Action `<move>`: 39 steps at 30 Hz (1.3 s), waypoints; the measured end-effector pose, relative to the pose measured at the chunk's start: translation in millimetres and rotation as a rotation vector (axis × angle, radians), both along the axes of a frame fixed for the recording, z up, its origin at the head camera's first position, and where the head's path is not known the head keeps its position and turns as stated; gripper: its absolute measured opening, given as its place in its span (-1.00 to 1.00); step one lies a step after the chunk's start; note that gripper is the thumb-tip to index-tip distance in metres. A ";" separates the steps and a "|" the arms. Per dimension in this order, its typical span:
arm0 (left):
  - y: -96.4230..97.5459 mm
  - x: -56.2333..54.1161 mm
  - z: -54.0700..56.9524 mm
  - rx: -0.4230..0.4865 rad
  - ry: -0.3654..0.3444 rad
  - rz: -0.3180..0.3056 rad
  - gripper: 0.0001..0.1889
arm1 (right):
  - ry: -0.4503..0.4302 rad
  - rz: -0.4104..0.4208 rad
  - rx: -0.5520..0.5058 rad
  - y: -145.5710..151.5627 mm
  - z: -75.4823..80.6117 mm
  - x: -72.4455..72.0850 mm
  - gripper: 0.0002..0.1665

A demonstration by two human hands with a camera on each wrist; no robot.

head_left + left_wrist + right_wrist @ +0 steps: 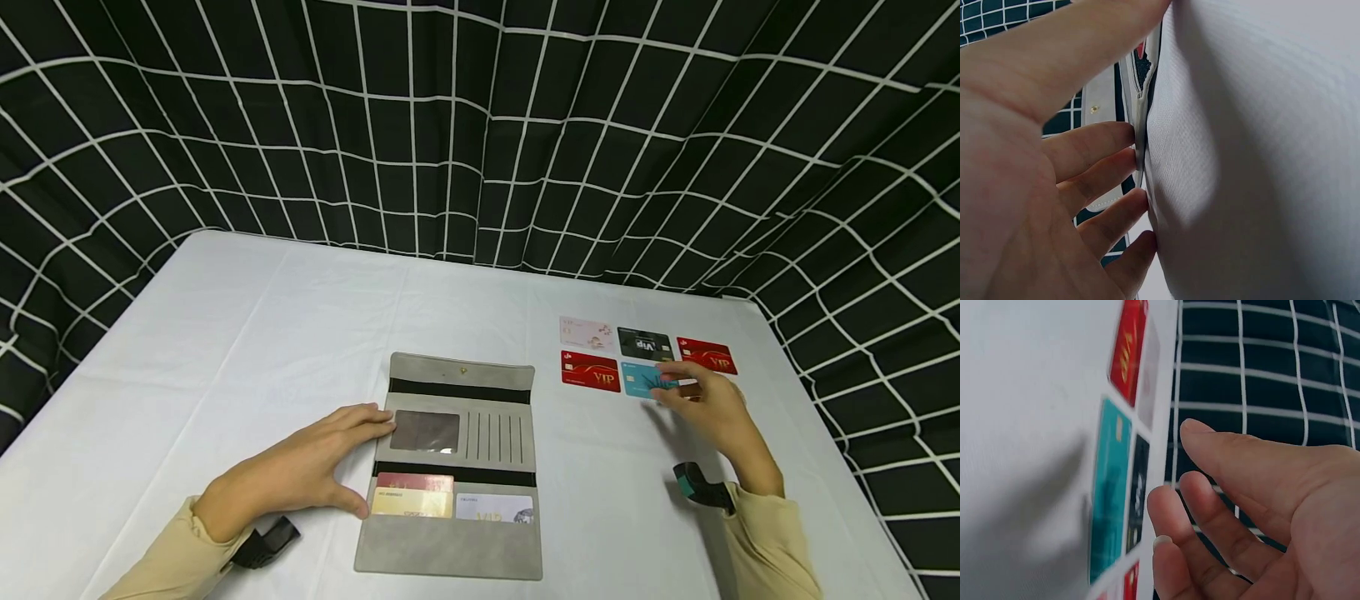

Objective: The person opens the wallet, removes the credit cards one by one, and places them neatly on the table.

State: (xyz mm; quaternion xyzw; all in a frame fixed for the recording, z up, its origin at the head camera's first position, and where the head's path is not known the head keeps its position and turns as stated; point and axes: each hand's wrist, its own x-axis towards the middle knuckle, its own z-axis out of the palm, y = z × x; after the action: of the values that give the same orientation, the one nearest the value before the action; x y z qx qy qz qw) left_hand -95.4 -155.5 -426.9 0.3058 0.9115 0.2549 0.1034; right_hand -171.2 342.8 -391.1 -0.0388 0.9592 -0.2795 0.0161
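A grey trifold wallet (450,546) lies unfolded on the table. My left hand (315,462) rests at its left edge, fingers extended and thumb beside the lower card pocket. Tucked into that pocket are a red card (412,481), a yellow card (412,503) and a white card (495,507). Over to the right, my right hand (708,408) hovers above a teal card (637,379), covering its right end. The right wrist view shows thumb and fingers apart, with nothing between them, and the teal card (1110,494) flat on the cloth.
Around the teal card lie a red VIP card (590,372), a pink card (587,333), a black card (645,343) and another red card (707,356). A white cloth (300,308) covers the table. Behind hangs a black curtain (420,133) with white grid lines.
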 end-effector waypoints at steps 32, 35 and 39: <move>-1.2 0.5 0.4 -0.006 0.003 -0.002 0.03 | 0.003 0.276 -0.093 -85.9 1.8 29.1 -0.67; -1.0 0.0 0.5 -0.004 0.004 -0.005 0.03 | -0.010 0.291 -0.099 -90.4 2.4 31.5 -0.66; -0.7 -0.3 0.9 -0.003 0.004 -0.008 0.03 | -0.018 0.305 -0.095 -94.9 3.2 34.1 -0.67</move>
State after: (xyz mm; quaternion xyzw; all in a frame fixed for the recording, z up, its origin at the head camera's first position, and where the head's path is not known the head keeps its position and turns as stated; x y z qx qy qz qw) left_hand -95.7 -156.2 -426.0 0.3098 0.9108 0.2527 0.1031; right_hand -137.1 247.9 -387.8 -0.1820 0.9277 -0.3193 0.0653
